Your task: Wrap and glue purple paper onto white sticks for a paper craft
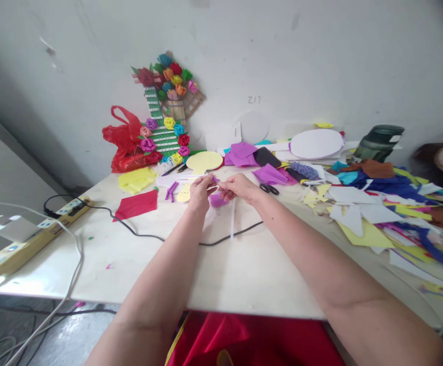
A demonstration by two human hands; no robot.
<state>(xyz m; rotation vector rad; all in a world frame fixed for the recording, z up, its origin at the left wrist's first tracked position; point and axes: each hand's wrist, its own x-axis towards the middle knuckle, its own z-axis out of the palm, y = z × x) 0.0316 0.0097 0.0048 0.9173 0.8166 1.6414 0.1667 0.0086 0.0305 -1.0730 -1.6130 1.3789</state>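
Observation:
My left hand [201, 192] is closed in a pinch, with a bit of purple paper showing at its fingertips. Close beside it, my right hand [241, 187] pinches a thin white strip where the fingertips of both hands nearly meet. A narrow white paper strip [232, 223] extends down the table below my right hand; whether it is the same strip I cannot tell. Purple paper [218, 200] shows just under the fingers. Left of my hands lie small purple paper rolls [172, 191] and a pale yellow cutout [183, 193]. Black-handled scissors [269, 188] rest by my right wrist.
A black cable [141, 235] crosses the table below my hands. At left are a power strip [63, 216] and red paper [136, 205]. Paper scraps [362, 203] cover the right side, before a dark green bottle [377, 142]. Paper flowers [175, 76] stand against the wall.

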